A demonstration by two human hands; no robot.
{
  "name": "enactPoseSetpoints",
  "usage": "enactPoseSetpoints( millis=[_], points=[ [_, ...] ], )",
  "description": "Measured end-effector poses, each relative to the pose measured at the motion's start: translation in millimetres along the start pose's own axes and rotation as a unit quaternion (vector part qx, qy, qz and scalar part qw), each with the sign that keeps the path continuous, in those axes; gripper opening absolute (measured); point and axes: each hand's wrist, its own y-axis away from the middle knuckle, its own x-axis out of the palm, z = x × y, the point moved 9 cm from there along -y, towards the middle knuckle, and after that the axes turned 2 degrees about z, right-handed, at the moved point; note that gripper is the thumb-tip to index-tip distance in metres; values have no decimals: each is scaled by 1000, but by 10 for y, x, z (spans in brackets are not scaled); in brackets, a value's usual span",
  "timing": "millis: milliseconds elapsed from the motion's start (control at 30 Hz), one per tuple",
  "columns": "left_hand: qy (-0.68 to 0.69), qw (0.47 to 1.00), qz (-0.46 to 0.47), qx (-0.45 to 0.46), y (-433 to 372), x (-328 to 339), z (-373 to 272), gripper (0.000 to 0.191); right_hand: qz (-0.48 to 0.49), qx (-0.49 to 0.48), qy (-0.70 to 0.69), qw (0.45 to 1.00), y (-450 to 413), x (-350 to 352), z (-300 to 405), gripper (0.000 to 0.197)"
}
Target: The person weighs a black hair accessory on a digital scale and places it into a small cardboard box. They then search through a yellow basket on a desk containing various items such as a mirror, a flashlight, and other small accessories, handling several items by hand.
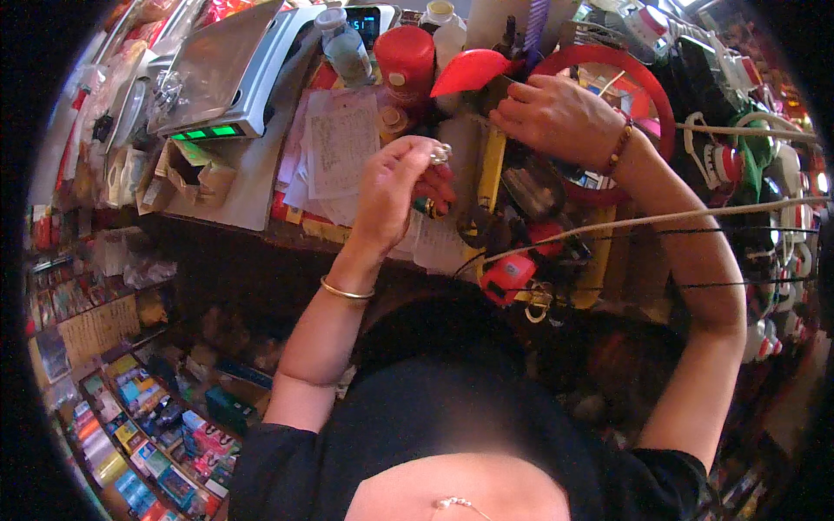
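Observation:
My left hand (391,189) is raised over the papers, thumb and fingers closed on a small shiny silvery piece (441,154); its exact kind is unclear. Its lower fingers curl beside a dark green and gold item, perhaps a ring. To the right, my right hand (557,120) reaches in among crowded items, beside a bright red curved plastic piece (472,70) and in front of a large red ring-shaped frame (661,117). Its fingertips are bent over dark items, and whether they grip anything cannot be made out. A yellow bar-like tool (490,169) lies below these fingertips.
A digital scale (215,65) and an open cardboard box (195,179) stand at left. Written papers (342,140), a red canister (404,62) and a glass bottle (343,49) are near the middle. A pale cord (651,220) crosses at right, above a red tape measure (508,277).

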Motion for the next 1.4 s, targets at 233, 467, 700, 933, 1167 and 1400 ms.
enactPoseSetpoints(
  millis=[233, 467, 700, 933, 1167, 1400],
  points=[
    [211, 974, 21, -85, 204, -149, 204, 27, -18, -56, 13, 998, -52, -46, -42, 16],
    [168, 983, 15, -77, 359, -312, 248, 23, -18, -72, 80, 994, 145, 77, 9, 31],
    [-90, 968, 118, -204, 883, 73, 288, 21, -97, 327, -119, 932, 886, -380, -87, 25],
    [-498, 788, 150, 331, 1078, 850, -80, 44, -193, 578, -288, 738, 1624, -770, 1084, 13],
    [-471, 812, 118, 325, 885, 913, -232, 37, -124, 510, -183, 831, 879, -628, 1769, 32],
    [-474, 823, 135, 281, 892, 812, -163, 35, -110, 535, -138, 826, 872, -614, 1820, 29]
  ],
)
